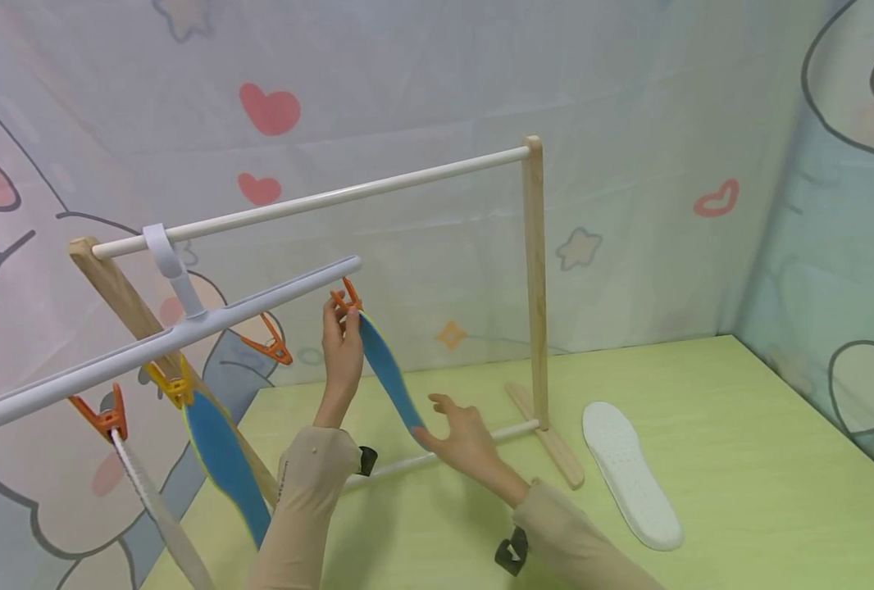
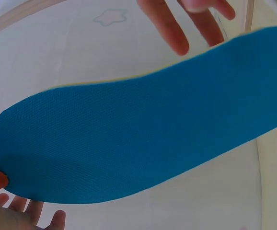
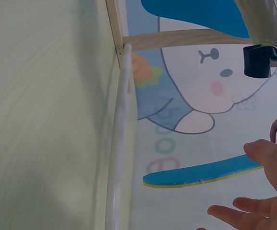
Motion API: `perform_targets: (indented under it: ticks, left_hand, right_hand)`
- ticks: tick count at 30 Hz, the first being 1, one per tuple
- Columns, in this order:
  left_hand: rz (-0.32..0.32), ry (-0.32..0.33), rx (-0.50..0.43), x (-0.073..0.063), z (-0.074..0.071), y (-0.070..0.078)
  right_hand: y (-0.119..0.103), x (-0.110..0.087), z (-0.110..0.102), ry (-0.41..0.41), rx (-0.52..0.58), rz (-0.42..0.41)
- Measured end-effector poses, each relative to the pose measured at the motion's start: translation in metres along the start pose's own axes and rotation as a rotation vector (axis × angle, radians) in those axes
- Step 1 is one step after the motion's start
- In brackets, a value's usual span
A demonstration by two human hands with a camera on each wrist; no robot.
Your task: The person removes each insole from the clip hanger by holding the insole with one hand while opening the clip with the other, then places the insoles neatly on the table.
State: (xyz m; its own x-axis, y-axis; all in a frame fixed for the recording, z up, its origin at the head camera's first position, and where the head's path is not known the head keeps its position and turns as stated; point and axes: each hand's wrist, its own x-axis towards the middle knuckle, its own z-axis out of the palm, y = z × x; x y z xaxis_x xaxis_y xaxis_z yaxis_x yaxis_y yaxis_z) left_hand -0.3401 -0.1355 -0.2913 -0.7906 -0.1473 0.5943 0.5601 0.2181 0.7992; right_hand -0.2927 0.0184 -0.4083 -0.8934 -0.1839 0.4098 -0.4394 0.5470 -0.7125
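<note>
fingers of the left hand [image 1: 343,351] pinch an orange clip [image 1: 352,295]; those of the right hand [image 1: 470,447] are spread wide, grasping nothing, the thumb at the lower end of a blue insole [image 1: 391,373], contact uncertain. clipped at its upper end, the insole runs lengthwise from just beside the left fingers, slanting down toward the right thumb. above the left fingers: one end of a white hanger [image 1: 282,297]. left of them: a second insole [image 1: 223,459], also blue. right of the right fingers, well apart: a white insole [image 1: 632,475]. lettering: print on the left sleeve [image 1: 311,492], illegible; faint backdrop letters [image 3: 165,146], one apparently an o; no brand readable.
</note>
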Motion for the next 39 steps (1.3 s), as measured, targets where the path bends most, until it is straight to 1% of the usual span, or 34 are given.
perform_targets:
  ticks: [7,16,21,24,31,35,39]
  left_hand:
    - [0.032,0.0,0.006,0.0,0.003,0.005]
    - [0.049,-0.01,-0.024,-0.002,0.006,0.01]
    - [0.057,-0.012,-0.034,-0.003,0.007,0.01]
    - [0.055,-0.013,-0.036,-0.003,0.008,0.011]
    - [0.047,-0.007,-0.057,-0.003,0.008,0.012]
    - [0.045,-0.003,-0.058,-0.001,0.008,0.014]
    - [0.02,0.004,-0.071,0.0,0.007,0.015]
  right_hand:
    - [0.003,0.0,0.007,-0.008,-0.013,0.002]
    - [0.006,-0.002,0.013,-0.026,-0.029,0.021]
    - [0.007,-0.004,0.014,-0.041,-0.013,0.031]
    - [0.007,-0.004,0.015,-0.042,-0.012,0.039]
    - [0.008,-0.003,0.016,-0.01,-0.028,0.048]
    - [0.009,-0.004,0.017,-0.005,-0.032,0.05]
    - [0.01,-0.005,0.017,-0.004,-0.029,0.042]
